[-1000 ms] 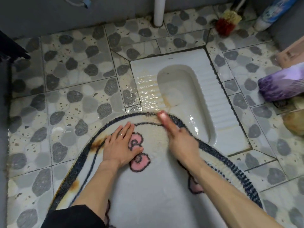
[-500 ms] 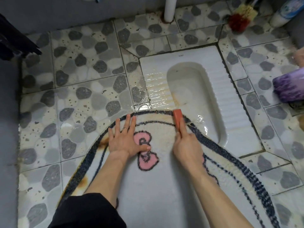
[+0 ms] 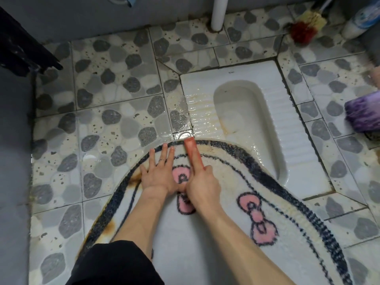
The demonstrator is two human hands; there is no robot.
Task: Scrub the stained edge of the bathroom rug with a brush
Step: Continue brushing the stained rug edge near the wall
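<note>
Here's the brush [image 3: 192,153], a slim red bar lying on the far edge of the rug [image 3: 230,239], its tip right on the dark woven border, just short of the near left corner of the squat toilet [image 3: 273,120]. The right hand [image 3: 202,188] has it by the near end, fingers curled around the handle, with what looks like one finger laid along the top. The left hand [image 3: 158,175] lies flat just beside it, fingers spread and straight, pressing the pile down and holding nothing.

The rug looks soft and floppy, probably wet and heavy, and on those glistening floor tiles [image 3: 115,112] it will likely slide or bunch under a stroke. So that flat palm close to the brush is the right place to pin it. The brush looks stiff and light, and the handle end is the place to hold it, though it may be slick.

The brush's long axis runs away from the person, tip leaning slightly left, and crosses the border nearly square. The oval rug seems to run long from this rounded far end back toward the near right. Brown stains [image 3: 134,177] show on the left edge.
</note>
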